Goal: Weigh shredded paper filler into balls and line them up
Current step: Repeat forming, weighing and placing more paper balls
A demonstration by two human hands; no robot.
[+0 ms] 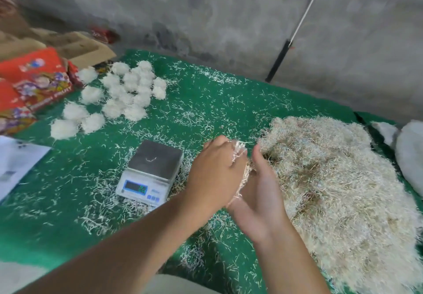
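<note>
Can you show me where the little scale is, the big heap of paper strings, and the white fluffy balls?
Small white digital scale (158, 160): head view, steel weighing plate.
Big loose heap of shredded paper (338, 193): head view, heap's middle.
White shredded-paper balls (124, 92): head view, cluster's middle.

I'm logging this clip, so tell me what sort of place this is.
Probably a small packing workshop or home workspace: a digital scale on a green cloth, a big pile of shredded paper, finished balls, and a bare concrete wall.
</note>
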